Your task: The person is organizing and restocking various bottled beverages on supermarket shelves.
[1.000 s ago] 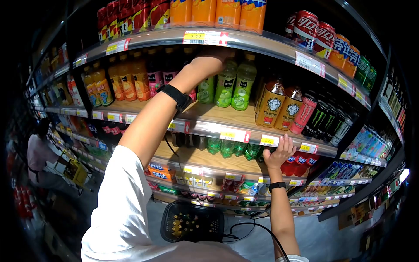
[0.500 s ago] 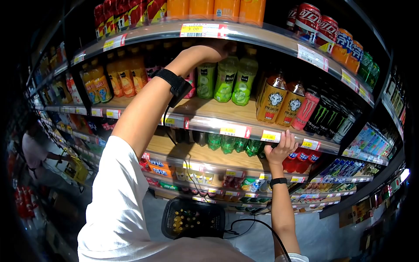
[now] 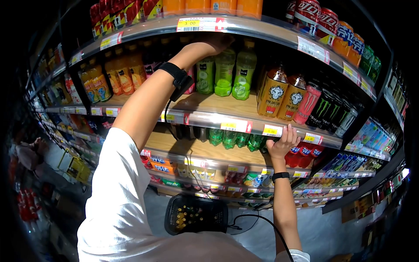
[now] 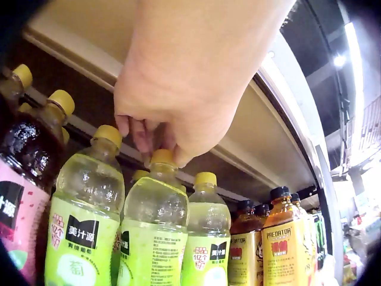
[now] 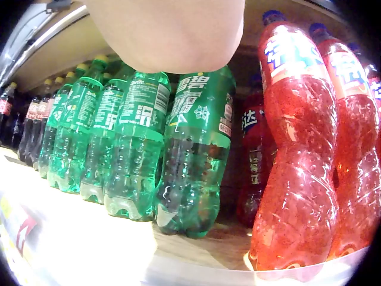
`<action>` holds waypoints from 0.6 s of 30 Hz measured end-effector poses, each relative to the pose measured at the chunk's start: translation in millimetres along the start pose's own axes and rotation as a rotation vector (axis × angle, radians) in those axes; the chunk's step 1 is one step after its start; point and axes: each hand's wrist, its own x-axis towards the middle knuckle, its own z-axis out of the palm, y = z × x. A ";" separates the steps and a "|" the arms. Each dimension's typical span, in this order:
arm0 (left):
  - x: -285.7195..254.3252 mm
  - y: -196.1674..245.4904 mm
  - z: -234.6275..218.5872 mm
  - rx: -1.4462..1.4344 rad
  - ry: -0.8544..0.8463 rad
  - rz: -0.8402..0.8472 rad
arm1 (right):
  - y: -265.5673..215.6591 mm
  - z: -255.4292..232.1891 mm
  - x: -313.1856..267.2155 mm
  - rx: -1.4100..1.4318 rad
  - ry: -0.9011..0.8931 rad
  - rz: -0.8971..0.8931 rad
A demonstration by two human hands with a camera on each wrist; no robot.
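My left hand (image 3: 208, 47) reaches in under the upper shelf. In the left wrist view its fingers and thumb pinch the yellow cap (image 4: 162, 157) of a green grape-drink bottle (image 4: 153, 229). That bottle stands upright on the shelf, its small-print label side facing out. Similar bottles flank it, one left (image 4: 82, 223) and one right (image 4: 207, 229), with logos facing forward. My right hand (image 3: 283, 143) rests on the front edge of the same shelf, over the price strip (image 3: 235, 126). Under that wrist, Sprite bottles (image 5: 140, 143) and red Fanta bottles (image 5: 294, 161) stand on the shelf below.
Gold Predator bottles (image 3: 273, 94) and Monster cans (image 3: 323, 108) stand farther right. Soda cans (image 3: 309, 18) line the upper shelf. On the floor is a black basket (image 3: 222, 214) with yellow-capped bottles inside. A cable (image 3: 270, 222) hangs near my right arm. Another person (image 3: 30, 153) is at far left.
The bottle under my left hand has turned, so its logo no longer faces front. The view has shifted slightly. My right hand stays on the shelf edge.
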 end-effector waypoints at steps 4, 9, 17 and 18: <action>-0.9 10.0 -2.4 0.080 0.044 0.001 | 0.6 1.0 0.0 -0.005 0.007 -0.005; 0.3 9.7 -0.3 0.076 0.093 0.037 | 0.4 1.1 0.8 -0.003 0.017 -0.010; -5.3 6.8 -25.6 0.113 -0.181 0.048 | -0.7 0.9 -0.1 -0.008 0.014 0.006; -4.6 3.4 -21.4 0.114 -0.183 0.048 | -0.8 1.1 -0.3 -0.005 0.011 0.013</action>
